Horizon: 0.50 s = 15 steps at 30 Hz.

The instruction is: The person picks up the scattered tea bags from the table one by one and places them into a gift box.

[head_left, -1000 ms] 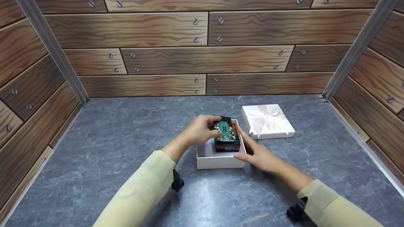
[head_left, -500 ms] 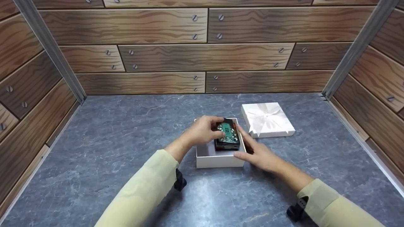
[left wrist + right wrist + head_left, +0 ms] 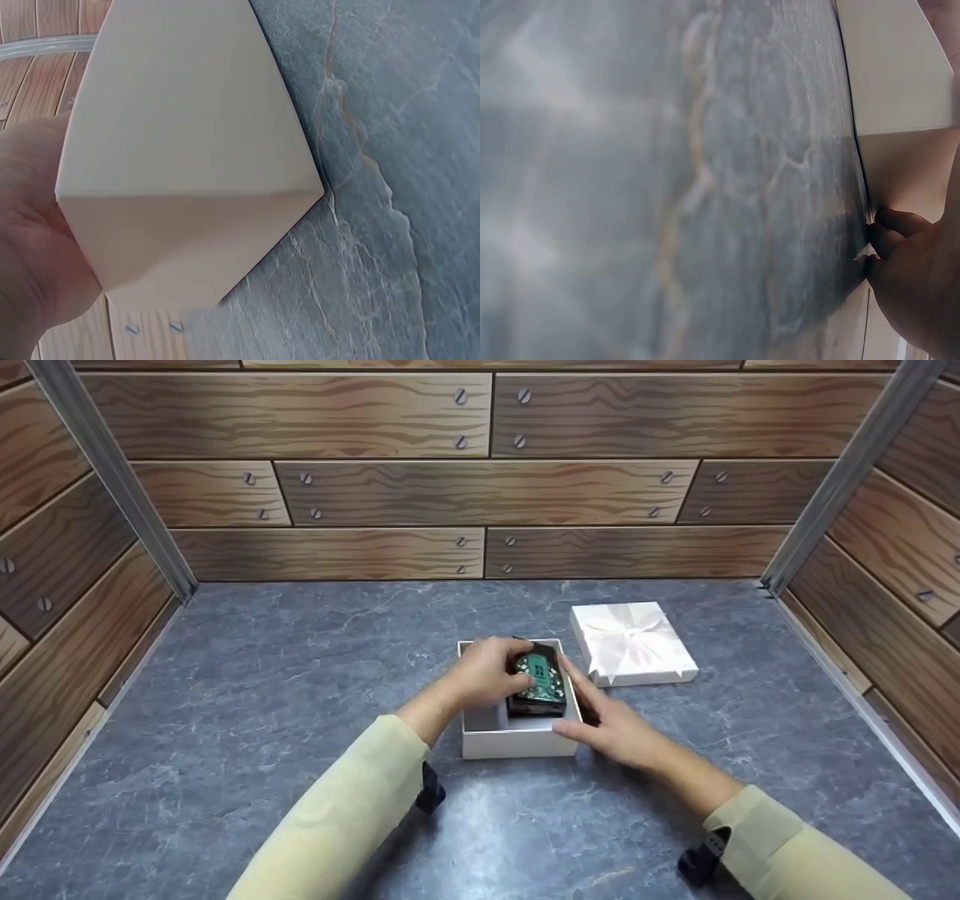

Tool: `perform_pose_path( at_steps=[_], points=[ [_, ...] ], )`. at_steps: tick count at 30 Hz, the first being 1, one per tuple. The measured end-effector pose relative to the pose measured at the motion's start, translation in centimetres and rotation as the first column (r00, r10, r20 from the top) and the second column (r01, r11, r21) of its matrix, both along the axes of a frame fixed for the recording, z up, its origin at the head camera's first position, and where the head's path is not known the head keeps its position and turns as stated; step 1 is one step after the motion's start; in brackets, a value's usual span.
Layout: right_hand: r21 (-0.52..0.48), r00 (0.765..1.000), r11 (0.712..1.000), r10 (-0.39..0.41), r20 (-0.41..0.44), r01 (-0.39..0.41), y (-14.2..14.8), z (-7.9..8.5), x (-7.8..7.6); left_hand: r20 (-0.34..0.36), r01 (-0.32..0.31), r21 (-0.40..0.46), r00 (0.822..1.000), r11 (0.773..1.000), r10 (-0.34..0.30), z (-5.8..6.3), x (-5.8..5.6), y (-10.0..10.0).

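Observation:
A white open-topped gift box [image 3: 517,745] stands on the grey tabletop in the head view. Inside, toward its right wall, is a small black box or stack with a green, flower-patterned top [image 3: 541,682]. My left hand [image 3: 491,671] reaches over the left wall and holds this dark piece between thumb and fingers. Along the gift box's right side, my right hand [image 3: 615,731] holds the wall, thumb at the near corner. In the right wrist view its fingers [image 3: 900,225] curl against the wall low down. The left wrist view shows my left hand [image 3: 37,232] behind the gift box's wall.
The gift box's white lid [image 3: 634,641], with a pale ribbon bow on top, lies just beyond to the right. Wood-patterned panels [image 3: 337,495] wall the marbled grey tabletop [image 3: 300,660] at the back and both sides.
My left hand has lowered the dark piece deeper into the gift box, and its tilted top now lies flatter. My right hand keeps its place; the head view has shifted slightly.

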State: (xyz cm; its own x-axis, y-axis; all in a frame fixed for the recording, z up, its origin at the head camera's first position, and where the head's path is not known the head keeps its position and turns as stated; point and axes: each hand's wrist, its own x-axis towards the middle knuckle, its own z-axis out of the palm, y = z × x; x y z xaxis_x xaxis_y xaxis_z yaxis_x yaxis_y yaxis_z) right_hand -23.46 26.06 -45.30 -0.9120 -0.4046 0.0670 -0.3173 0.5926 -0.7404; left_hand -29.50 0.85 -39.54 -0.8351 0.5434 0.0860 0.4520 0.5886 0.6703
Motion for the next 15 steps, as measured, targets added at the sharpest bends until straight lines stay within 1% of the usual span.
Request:
perform_pose_path(
  at_steps=[9, 12, 15],
  points=[
    [0.030, 1.000, 1.000, -0.011, 0.000, 0.011, -0.08, 0.05, -0.07, -0.089, -0.017, -0.106, 0.996, 0.994, 0.008, -0.12, -0.21, 0.10],
    [0.036, 1.000, 0.999, -0.016, -0.002, 0.016, -0.06, 0.03, -0.10, -0.117, -0.032, -0.156, 0.993, 0.987, 0.014, -0.06, -0.24, 0.04],
    [0.026, 1.000, 1.000, -0.013, 0.000, 0.013, -0.01, 0.01, -0.13, -0.142, -0.059, -0.214, 0.989, 0.975, 0.029, 0.06, -0.22, -0.01]
  ],
)
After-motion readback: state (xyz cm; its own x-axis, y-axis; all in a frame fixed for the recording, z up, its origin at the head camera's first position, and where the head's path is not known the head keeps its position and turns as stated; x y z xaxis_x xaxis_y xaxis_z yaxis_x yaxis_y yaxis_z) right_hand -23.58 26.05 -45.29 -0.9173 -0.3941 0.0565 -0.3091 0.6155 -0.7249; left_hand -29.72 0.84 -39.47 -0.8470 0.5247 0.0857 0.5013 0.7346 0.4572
